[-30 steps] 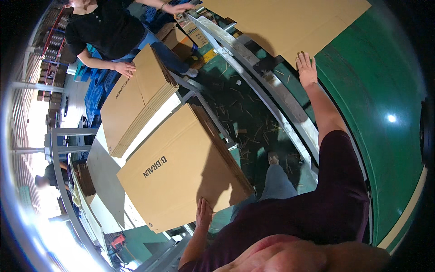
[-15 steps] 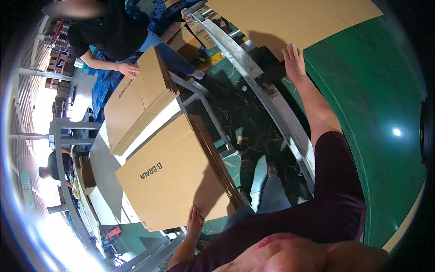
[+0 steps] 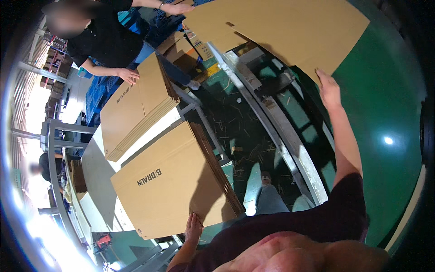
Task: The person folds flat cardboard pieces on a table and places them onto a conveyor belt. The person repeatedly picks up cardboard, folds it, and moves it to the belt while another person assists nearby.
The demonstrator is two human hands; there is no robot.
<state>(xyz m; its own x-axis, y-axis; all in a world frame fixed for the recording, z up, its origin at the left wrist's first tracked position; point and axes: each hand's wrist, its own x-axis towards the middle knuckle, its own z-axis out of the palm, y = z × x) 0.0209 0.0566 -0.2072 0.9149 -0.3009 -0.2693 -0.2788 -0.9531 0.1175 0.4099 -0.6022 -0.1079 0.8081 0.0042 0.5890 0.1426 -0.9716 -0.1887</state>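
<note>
My right hand (image 3: pixel 329 90) grips the near edge of a large flat cardboard sheet (image 3: pixel 290 25) at the upper right, thumb against its edge. A co-worker's hand (image 3: pixel 177 8) is at the far left corner of that sheet. My left hand (image 3: pixel 193 227) lies with its fingers flat on the near edge of a stack of flattened cardboard boxes (image 3: pixel 163 181), printed in dark letters. The co-worker's other hand (image 3: pixel 128 75) rests on a second stack of flattened boxes (image 3: pixel 131 106), just beyond mine.
A white table (image 3: pixel 97 181) carries both stacks. To their right runs a metal frame (image 3: pixel 272 122) beside a green surface (image 3: pixel 385 104). Scraps litter the dark floor (image 3: pixel 231 118) between. Blue pallets (image 3: pixel 102 93) stand behind, and another person (image 3: pixel 45 165) is far left.
My right hand has moved right and taken the sheet's edge. The sheet is raised and shifted, with the co-worker's hand now visible at its far corner. My left hand stays on the stack.
</note>
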